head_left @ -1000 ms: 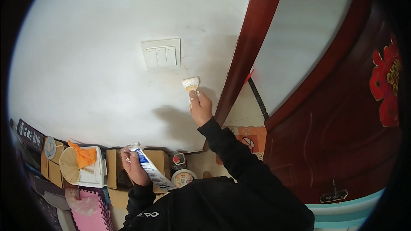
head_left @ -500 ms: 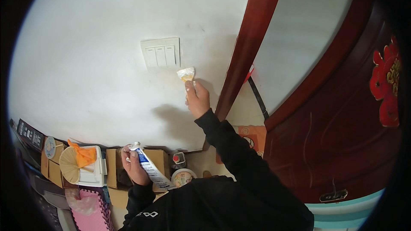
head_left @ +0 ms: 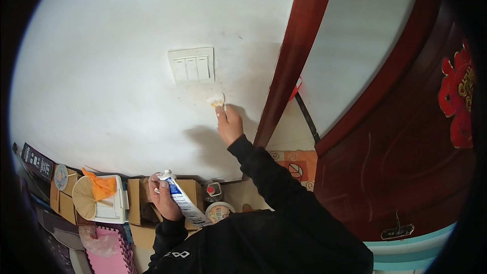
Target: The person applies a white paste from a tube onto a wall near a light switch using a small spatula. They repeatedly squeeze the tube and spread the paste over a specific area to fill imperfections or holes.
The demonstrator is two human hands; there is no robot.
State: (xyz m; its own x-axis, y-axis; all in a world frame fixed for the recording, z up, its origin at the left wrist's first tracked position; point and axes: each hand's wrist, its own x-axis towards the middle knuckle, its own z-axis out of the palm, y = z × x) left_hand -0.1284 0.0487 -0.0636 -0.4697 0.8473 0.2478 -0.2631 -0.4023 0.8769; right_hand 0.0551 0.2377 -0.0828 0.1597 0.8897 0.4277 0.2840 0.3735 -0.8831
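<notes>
- My left hand (head_left: 163, 199) stays closed around the blue-and-white tube (head_left: 182, 204), low by the cardboard boxes (head_left: 137, 200).
- My right hand (head_left: 229, 124), fingers pinching the small scraper (head_left: 216, 102), has shifted left along the white wall (head_left: 111, 71).
- The blade now presses just beneath the switch plate (head_left: 191, 65), so the spreading looks close to its edge.

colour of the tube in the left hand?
White tube with a blue band, held in the left hand; head view.

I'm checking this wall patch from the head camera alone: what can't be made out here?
- Small brush: too small to tell whether its tip touches the wall.
- Right hand: seen from the back, so its grip is hidden.
- Tube: the left hand covers part of it.
- Cardboard boxes: contents hidden behind hand and sleeve.
</notes>
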